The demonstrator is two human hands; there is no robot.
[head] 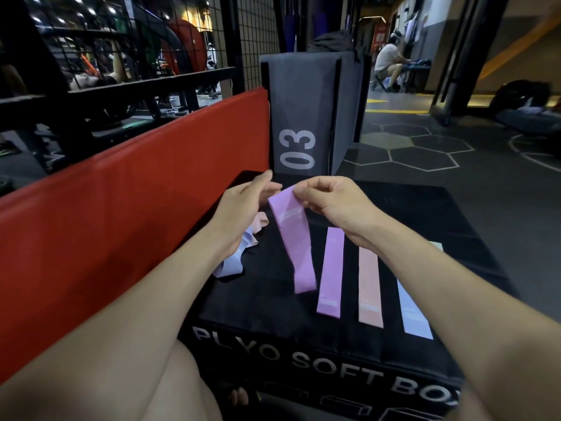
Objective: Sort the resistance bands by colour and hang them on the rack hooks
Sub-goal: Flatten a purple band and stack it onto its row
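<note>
We sit in a dim gym at a black padded plyo box (425, 214). Our right hand (331, 202) pinches a hanging purple fabric loop band (296, 247) over the box's middle; our left hand (243, 202), fingers straight, reaches beside its top end.

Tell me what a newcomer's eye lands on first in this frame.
The purple band dangling mid-frame, pinched at its top by the right hand, with the left hand open beside it. Then the purple, peach and pale blue bands laid in a row on the black plyo box.
</note>
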